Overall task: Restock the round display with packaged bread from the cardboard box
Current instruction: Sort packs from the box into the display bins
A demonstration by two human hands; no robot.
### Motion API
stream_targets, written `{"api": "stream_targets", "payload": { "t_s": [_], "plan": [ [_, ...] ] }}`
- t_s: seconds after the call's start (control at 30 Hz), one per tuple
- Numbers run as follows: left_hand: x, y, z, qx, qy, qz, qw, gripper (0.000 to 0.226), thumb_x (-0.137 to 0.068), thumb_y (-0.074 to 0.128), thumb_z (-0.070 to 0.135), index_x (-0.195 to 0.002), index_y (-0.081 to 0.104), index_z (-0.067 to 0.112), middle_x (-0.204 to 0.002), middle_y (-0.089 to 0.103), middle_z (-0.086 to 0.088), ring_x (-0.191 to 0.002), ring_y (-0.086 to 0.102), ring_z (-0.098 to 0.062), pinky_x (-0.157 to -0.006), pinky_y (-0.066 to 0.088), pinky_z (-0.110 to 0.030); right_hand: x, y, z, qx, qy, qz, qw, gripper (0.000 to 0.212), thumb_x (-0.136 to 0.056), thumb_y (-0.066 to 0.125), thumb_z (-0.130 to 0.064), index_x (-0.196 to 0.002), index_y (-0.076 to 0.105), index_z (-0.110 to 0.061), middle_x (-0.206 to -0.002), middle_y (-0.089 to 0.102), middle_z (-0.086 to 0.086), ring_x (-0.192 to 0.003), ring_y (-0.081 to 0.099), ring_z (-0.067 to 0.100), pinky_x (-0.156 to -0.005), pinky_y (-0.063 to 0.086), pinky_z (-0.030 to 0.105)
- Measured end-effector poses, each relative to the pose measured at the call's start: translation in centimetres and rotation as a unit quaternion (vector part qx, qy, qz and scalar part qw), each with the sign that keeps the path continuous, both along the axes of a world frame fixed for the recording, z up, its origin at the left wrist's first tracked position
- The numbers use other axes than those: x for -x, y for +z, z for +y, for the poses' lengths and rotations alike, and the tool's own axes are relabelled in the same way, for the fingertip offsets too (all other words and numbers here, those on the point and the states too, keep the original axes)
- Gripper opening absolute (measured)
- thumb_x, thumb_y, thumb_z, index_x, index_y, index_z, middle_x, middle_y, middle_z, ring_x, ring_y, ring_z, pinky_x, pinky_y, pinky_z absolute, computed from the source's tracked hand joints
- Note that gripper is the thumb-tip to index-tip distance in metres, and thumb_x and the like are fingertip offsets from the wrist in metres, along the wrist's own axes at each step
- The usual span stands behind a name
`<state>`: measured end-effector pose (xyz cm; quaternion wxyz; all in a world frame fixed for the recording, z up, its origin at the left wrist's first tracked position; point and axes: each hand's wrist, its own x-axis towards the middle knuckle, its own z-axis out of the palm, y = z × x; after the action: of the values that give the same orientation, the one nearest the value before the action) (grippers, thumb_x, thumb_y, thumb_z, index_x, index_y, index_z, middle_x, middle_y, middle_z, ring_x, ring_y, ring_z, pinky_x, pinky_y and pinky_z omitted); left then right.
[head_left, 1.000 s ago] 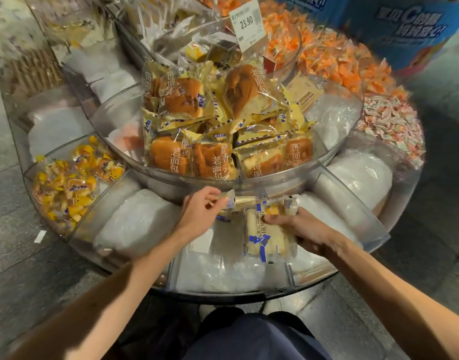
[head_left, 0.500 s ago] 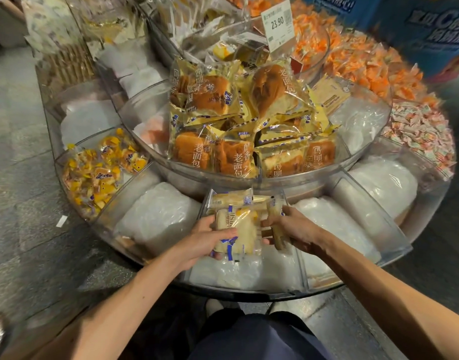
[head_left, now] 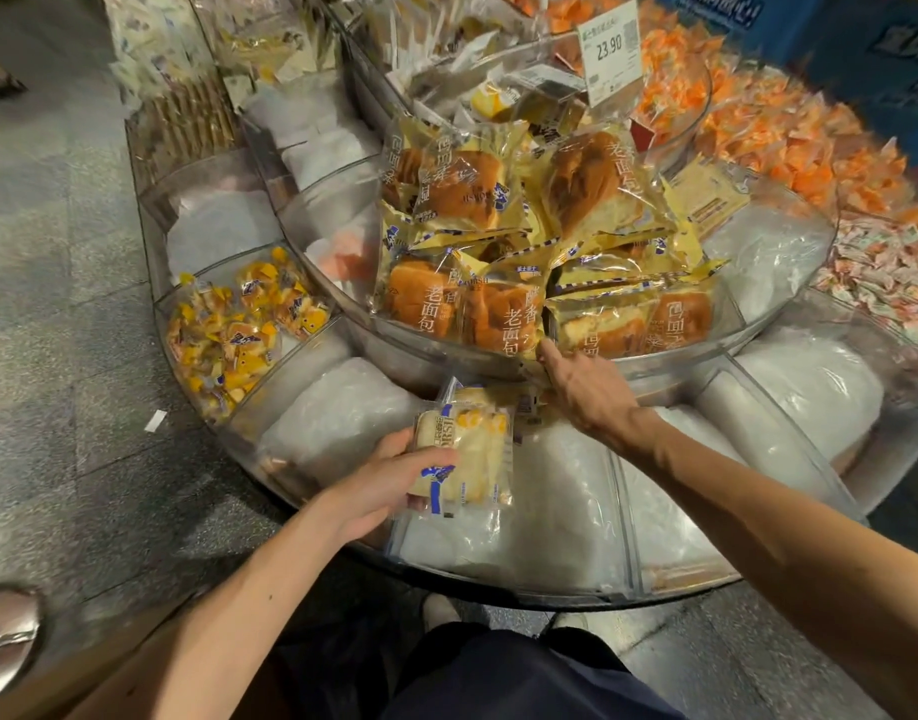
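Cream-white w/ blue print & yellow patches, the bread pack (head_left: 470,454) was gripped at its left edge by the left hand (head_left: 389,485), thumb across the front, fingers curled beneath. It was held just above the front compartment of the round display (head_left: 550,595). A second pale pack (head_left: 477,394) lay just behind it, against the back wall of the same compartment.

Right hand (head_left: 589,394) reached fwd over that compartment, index finger straight & touching the bottom corner of the brown loaves (head_left: 446,200) in yellow wrappers piled in the upper tier. Its other fingers were tucked out of sight, so can't tell if it held anything.

White padding bags (head_left: 337,423) filled the compartments either side. Small yellow snack packs (head_left: 228,335) sat in a compartment further left, & orange sweets (head_left: 758,122) were heaped at far right. Price tag (head_left: 609,49) reading 23.90 stood behind the loaves. Grey stone floor (head_left: 57,252) lay round the stand.
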<state>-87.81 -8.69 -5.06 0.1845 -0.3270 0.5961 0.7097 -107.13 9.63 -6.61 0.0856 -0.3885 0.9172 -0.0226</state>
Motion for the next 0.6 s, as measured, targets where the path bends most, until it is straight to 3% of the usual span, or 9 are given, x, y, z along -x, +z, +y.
{"api": "stream_targets", "payload": {
  "t_s": [0.07,0.13,0.27,0.37,0.47,0.6],
  "plan": [
    [-0.1,0.1,-0.3,-0.007,0.007,0.0,1.0,0.043,-0.09,0.07,0.022,-0.13,0.055,0.021,-0.108,0.075,-0.004,-0.101,0.072,-0.023,-0.1,0.049,-0.054,-0.1,-0.3,0.0,0.041,0.062,0.094,0.993,0.036,-0.101,0.056,-0.023,-0.122,0.027,-0.017,-0.097,0.065,0.007,-0.084,0.056,0.024,-0.072,0.046,0.035],
    [-0.1,0.2,-0.5,-0.007,0.01,0.001,1.0,0.044,-0.09,0.07,0.022,-0.131,0.054,0.021,-0.109,0.075,-0.004,-0.101,0.072,-0.023,-0.1,0.05,-0.053,-0.1,-1.1,0.6,0.032,0.121,0.159,0.979,0.052,-0.086,0.075,-0.024,-0.115,0.033,-0.018,-0.1,0.071,0.008,-0.086,0.059,0.025,-0.071,0.048,0.037],
    [0.1,0.3,-0.7,-0.005,0.004,0.002,1.0,0.042,-0.092,0.068,0.021,-0.131,0.055,0.021,-0.109,0.075,-0.004,-0.102,0.071,-0.024,-0.098,0.05,-0.052,-1.1,-2.2,1.4,0.018,0.172,0.179,0.969,0.067,-0.059,0.094,-0.02,-0.099,0.04,-0.019,-0.074,0.063,0.001,-0.068,0.051,0.018,-0.056,0.043,0.027],
    [0.1,0.6,-1.0,-0.002,0.007,-0.001,1.0,0.039,-0.091,0.068,0.018,-0.129,0.056,0.02,-0.108,0.075,-0.005,-0.1,0.072,-0.022,-0.09,0.054,-0.045,-2.1,-1.9,1.7,0.097,0.206,0.192,0.955,0.056,-0.067,0.089,-0.014,-0.096,0.041,-0.016,-0.073,0.059,0.004,-0.064,0.05,0.02,-0.05,0.037,0.027],
    [0.1,1.0,-1.3,-0.014,0.014,-0.001,1.0,0.035,-0.091,0.067,0.018,-0.125,0.058,0.02,-0.107,0.076,-0.006,-0.101,0.071,-0.023,-0.091,0.053,-0.045,-1.0,-1.6,2.0,0.132,0.174,0.204,0.954,0.053,-0.072,0.087,-0.013,-0.098,0.042,-0.015,-0.075,0.057,0.005,-0.065,0.049,0.021,-0.05,0.029,0.027],
    [0.5,1.4,-1.5,-0.014,0.027,0.001,1.0,0.033,-0.09,0.069,0.018,-0.122,0.062,0.02,-0.108,0.076,-0.006,-0.106,0.07,-0.025,-0.1,0.05,-0.052,0.3,-3.5,3.4,0.072,0.176,0.166,0.967,0.06,-0.068,0.088,-0.016,-0.111,0.047,-0.019,-0.089,0.061,0.006,-0.079,0.058,0.025,-0.061,0.05,0.035]
  ]
}}
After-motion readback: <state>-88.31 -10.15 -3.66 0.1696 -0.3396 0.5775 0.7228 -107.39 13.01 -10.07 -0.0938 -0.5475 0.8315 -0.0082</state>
